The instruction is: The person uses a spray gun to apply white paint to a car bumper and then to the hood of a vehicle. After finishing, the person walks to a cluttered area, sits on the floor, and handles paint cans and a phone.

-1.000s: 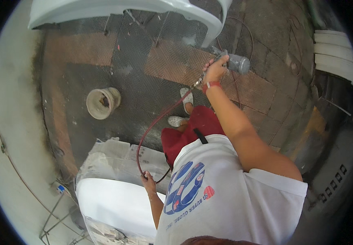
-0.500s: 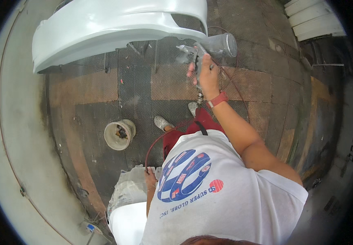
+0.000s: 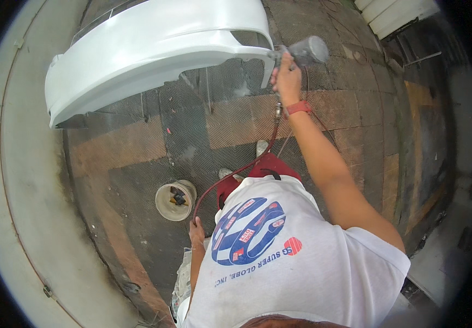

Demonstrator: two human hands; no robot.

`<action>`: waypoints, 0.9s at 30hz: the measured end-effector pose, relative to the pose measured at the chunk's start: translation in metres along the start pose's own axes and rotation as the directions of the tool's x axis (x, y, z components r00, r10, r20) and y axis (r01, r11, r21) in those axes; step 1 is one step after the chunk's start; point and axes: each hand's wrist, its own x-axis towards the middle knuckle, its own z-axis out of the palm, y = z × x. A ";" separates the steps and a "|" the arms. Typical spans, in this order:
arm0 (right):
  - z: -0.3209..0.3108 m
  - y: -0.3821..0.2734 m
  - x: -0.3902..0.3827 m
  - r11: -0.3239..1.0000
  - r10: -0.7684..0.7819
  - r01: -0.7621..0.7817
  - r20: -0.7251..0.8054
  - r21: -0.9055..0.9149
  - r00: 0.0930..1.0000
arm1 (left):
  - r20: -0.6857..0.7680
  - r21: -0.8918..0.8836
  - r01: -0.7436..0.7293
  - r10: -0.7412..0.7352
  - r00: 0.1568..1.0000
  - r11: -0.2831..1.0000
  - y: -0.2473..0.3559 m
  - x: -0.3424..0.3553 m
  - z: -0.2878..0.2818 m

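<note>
My right hand [image 3: 288, 81] grips a grey spray gun with a cylindrical cup [image 3: 309, 50], held at the right end of a white car bumper [image 3: 154, 46], beside its curved opening. A red hose [image 3: 217, 183] runs from a metal fitting under the gun down to my left hand [image 3: 196, 232], whose fingers are closed round it near my waist. The bumper rests across thin metal supports [image 3: 209, 93]. The gun's nozzle is blurred and partly behind the bumper edge or my fingers.
A white bucket [image 3: 162, 199] with dark contents stands on the stained, textured floor left of my feet. A pale wall [image 3: 31, 180] with a thin pipe runs along the left. White panels [image 3: 394, 16] are at upper right. A paper-covered white piece [image 3: 183, 279] lies partly hidden behind my body.
My view has swung, so more of the bumper shows and the covered piece below has slipped mostly out of sight. My right hand and spray gun have moved up to the bumper's end.
</note>
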 end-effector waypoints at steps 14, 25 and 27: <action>0.008 0.012 0.068 0.952 0.095 -0.069 -0.074 0.298 0.993 | -0.060 -0.058 0.049 -0.053 0.997 0.997 0.025 0.002 0.031; -0.092 0.009 0.161 0.960 0.158 -0.133 0.084 -0.247 0.984 | -0.006 0.011 -0.110 0.110 0.994 0.994 0.161 -0.055 0.018; -0.099 -0.009 0.182 0.946 0.159 -0.094 0.193 -0.311 0.968 | -0.011 -0.046 -0.261 0.261 0.965 0.964 0.175 -0.044 0.026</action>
